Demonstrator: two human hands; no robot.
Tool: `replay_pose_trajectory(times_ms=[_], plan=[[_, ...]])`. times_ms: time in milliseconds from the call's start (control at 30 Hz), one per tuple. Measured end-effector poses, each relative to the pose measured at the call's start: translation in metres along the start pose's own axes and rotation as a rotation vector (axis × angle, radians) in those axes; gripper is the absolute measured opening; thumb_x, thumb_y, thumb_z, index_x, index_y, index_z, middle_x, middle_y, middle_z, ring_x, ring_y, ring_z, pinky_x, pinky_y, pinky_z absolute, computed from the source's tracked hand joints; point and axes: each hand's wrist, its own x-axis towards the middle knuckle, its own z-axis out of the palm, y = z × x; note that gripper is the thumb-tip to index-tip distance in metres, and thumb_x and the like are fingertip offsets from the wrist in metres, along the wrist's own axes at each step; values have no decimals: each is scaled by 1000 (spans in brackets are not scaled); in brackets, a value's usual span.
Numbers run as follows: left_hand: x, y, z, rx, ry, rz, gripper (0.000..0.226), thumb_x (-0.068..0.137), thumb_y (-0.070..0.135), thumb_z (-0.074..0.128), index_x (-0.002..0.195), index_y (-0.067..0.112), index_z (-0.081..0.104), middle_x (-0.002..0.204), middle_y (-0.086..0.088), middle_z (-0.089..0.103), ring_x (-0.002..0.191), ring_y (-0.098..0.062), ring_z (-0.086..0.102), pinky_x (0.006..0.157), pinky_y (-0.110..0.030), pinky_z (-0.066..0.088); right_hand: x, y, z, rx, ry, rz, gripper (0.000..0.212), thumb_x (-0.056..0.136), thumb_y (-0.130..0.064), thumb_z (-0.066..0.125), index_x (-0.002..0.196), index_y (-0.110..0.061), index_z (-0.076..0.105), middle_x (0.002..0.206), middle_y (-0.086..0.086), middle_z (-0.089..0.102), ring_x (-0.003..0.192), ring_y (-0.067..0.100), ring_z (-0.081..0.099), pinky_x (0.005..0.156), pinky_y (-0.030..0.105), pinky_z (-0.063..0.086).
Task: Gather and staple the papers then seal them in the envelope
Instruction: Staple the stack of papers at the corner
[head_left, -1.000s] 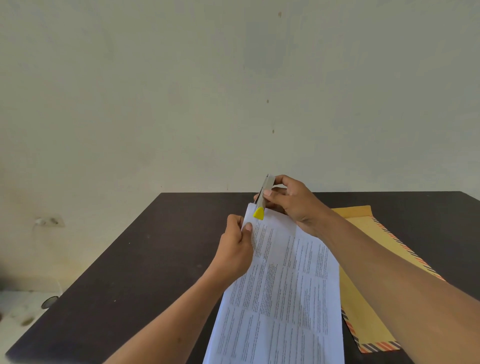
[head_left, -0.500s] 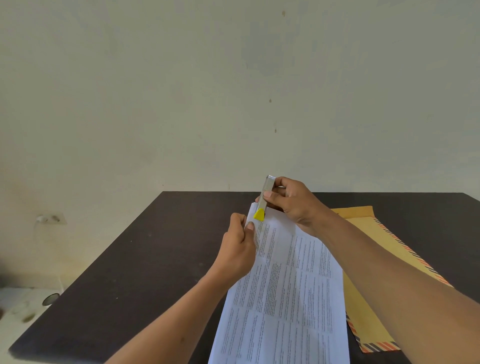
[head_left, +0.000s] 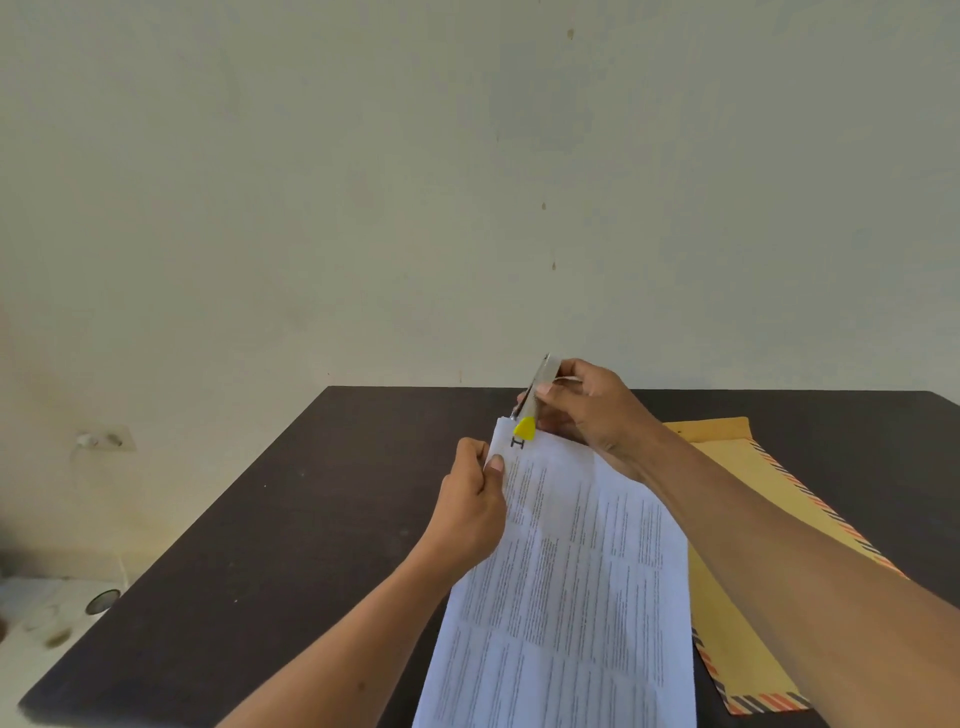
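A stack of white printed papers is held tilted above the dark table. My left hand pinches the stack's left edge near its far corner. My right hand grips a small silver stapler with a yellow tip, and the stapler's jaws sit on that far left corner of the papers. A yellow-brown envelope with a striped border lies flat on the table to the right, partly hidden under the papers and my right forearm.
A plain pale wall rises behind the table's far edge. A wall socket sits low on the left. Left of the table is a light floor with a small round object.
The view has shifted slightly and the paper corner is a bit more exposed below the stapler's tip. Both hands keep their grips in nearly the same place.
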Motion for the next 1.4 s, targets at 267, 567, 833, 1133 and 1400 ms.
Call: replay_pose_trajectory(times_ms=[267,567,833,1133,1400], plan=[[16,-46,-34,175,227,-187,10,105,26,42,105,17,46,95,-4,61,71,-13,55,57,-25,48,-4,3,-35,-491,191,241,16,92,-19,62,95,-4,68,85,14,67,65,20,63,58,32,56],[34,-99,-46,529,309,-205,14,98,10,49,106,22,50,103,-2,60,83,-19,60,74,-36,55,-32,76,-23,-1134,41,297,26,90,-33,61,110,-23,48,101,3,59,84,23,60,61,31,47],[36,-112,-30,892,178,-164,30,97,30,47,125,22,56,127,-2,53,115,-23,47,87,-37,50,-38,103,-15,-1305,37,229,36,94,-47,56,120,-23,48,113,3,63,97,24,63,71,32,51],[45,-84,-8,905,125,-45,36,97,37,51,132,27,53,147,0,43,132,-26,41,106,-44,37,-49,100,-74,-1229,132,364,58,93,-61,46,140,-27,43,142,9,47,129,34,45,96,46,48],[54,-30,83,675,-103,305,39,97,34,57,134,26,54,144,4,49,134,-22,40,107,-40,40,-87,102,-150,-1284,45,623,55,91,-64,40,136,-32,44,145,7,36,134,37,32,103,57,40]])
